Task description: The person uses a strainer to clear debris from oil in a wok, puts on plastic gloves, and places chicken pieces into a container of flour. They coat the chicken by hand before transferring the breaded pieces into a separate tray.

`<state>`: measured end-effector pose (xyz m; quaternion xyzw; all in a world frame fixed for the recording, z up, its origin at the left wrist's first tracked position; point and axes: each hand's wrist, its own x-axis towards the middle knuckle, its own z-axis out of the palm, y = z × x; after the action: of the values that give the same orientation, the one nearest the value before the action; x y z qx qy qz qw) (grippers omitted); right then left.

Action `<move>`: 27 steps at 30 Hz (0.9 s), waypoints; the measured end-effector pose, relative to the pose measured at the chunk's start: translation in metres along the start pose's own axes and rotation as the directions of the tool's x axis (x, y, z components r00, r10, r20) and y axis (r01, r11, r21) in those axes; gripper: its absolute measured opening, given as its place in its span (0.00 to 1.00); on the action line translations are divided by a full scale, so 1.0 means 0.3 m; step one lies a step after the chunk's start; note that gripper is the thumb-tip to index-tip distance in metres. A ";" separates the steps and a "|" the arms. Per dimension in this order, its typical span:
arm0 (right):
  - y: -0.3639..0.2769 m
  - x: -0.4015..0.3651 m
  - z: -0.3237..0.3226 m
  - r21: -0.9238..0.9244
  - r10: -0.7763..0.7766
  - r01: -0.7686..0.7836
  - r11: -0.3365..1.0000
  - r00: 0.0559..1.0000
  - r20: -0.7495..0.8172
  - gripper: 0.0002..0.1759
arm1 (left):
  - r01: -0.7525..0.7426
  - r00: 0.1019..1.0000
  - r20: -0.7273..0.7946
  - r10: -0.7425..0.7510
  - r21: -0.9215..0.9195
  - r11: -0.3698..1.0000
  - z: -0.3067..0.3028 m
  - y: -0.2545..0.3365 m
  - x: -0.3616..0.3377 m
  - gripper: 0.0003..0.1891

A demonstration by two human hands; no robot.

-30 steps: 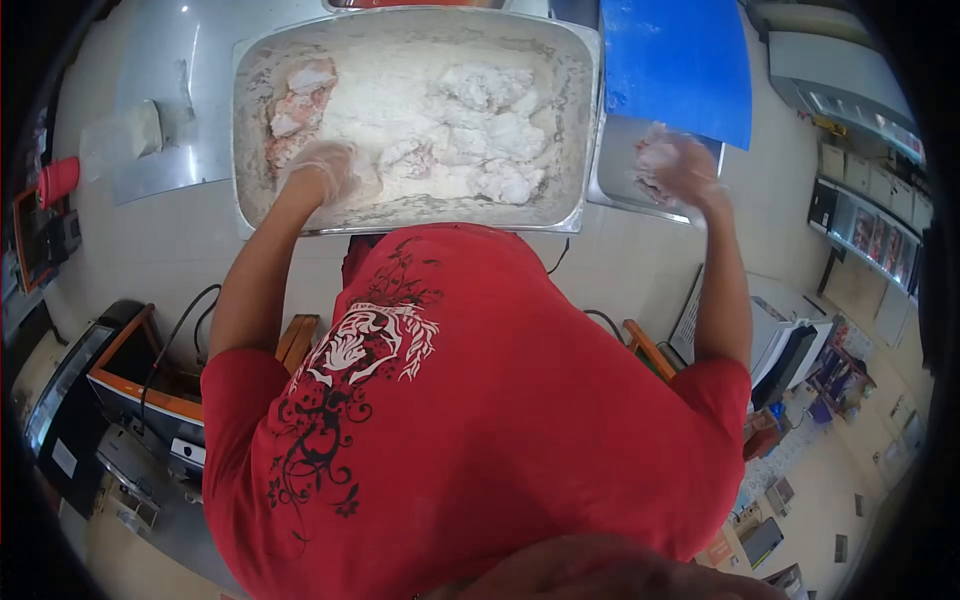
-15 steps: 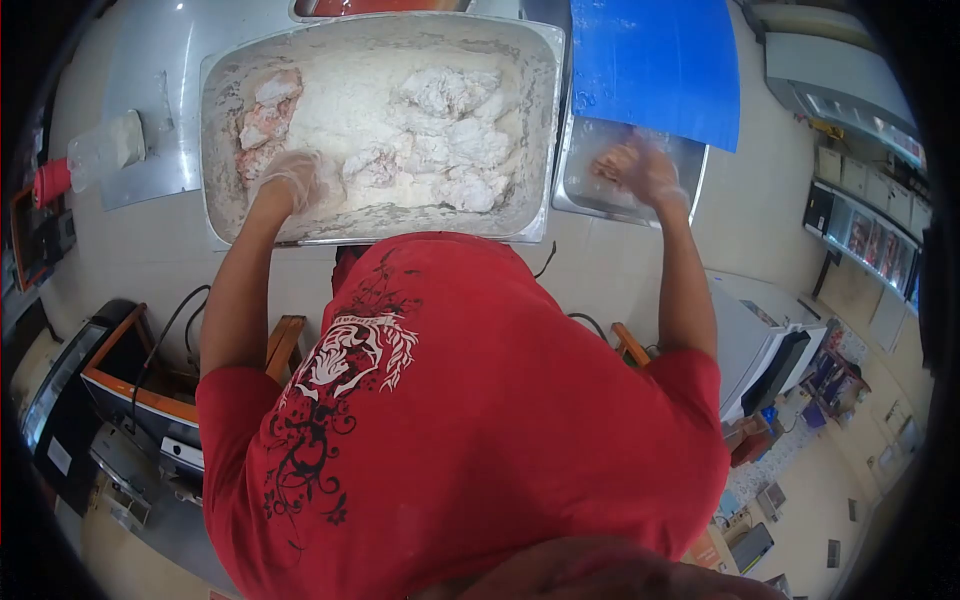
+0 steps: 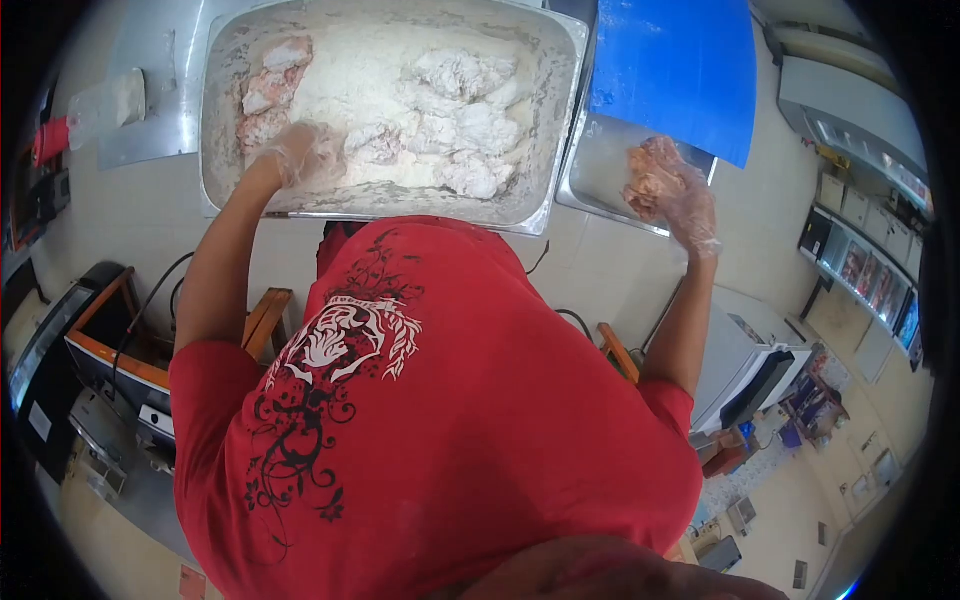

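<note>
A large metal tray (image 3: 212, 120) holds white flour, with several flour-coated meat pieces (image 3: 460, 130) on the right and less coated, pinkish pieces (image 3: 272, 95) on the left. My left hand (image 3: 302, 157), in a clear plastic glove, rests in the flour near the tray's lower left; its fingers are blurred and partly hidden. In a similar glove, my right hand (image 3: 690, 207) is closed on a piece of raw meat (image 3: 655, 178) above a smaller metal tray (image 3: 600, 195) at the right.
A blue sheet (image 3: 675, 75) covers the back part of the smaller tray. To the left lie a metal surface (image 3: 150, 130) and a clear container with a red end (image 3: 50, 140). Wooden-framed furniture (image 3: 262, 325) stands below the counter.
My right hand has lifted the meat piece from the smaller tray and moved right and toward me. My left hand stays in the flour. The whole view has shifted slightly.
</note>
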<state>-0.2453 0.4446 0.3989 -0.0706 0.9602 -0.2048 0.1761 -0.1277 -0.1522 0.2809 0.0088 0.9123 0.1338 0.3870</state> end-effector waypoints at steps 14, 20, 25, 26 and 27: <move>-0.436 -0.048 -0.137 -0.126 0.089 -0.086 0.988 0.996 0.021 0.33 | -0.031 0.996 0.082 0.024 0.088 0.996 0.215 -0.210 0.099 0.26; -1.077 0.044 -0.005 -0.026 -0.413 0.416 0.909 0.907 0.082 0.37 | -0.209 0.975 0.076 0.207 0.014 0.978 -0.010 -0.118 -0.117 0.26; -1.315 0.295 0.499 0.223 -0.649 0.611 0.759 0.734 0.198 0.32 | -0.256 0.964 -0.066 0.259 0.051 0.965 -0.017 -0.145 -0.180 0.28; -1.306 0.322 0.612 0.217 -0.725 0.693 0.688 0.671 0.155 0.29 | -0.189 0.980 -0.057 0.190 0.017 0.982 -0.036 -0.149 -0.195 0.28; -1.302 0.313 0.690 0.122 -0.694 0.687 0.716 0.682 0.230 0.30 | -0.120 0.992 -0.046 0.119 -0.019 0.993 -0.059 -0.133 -0.224 0.28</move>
<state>-0.2316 -0.0052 0.3565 -0.4508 0.8284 -0.2572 0.2110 -0.0897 -0.2029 0.3298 0.0562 0.9171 0.1665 0.3579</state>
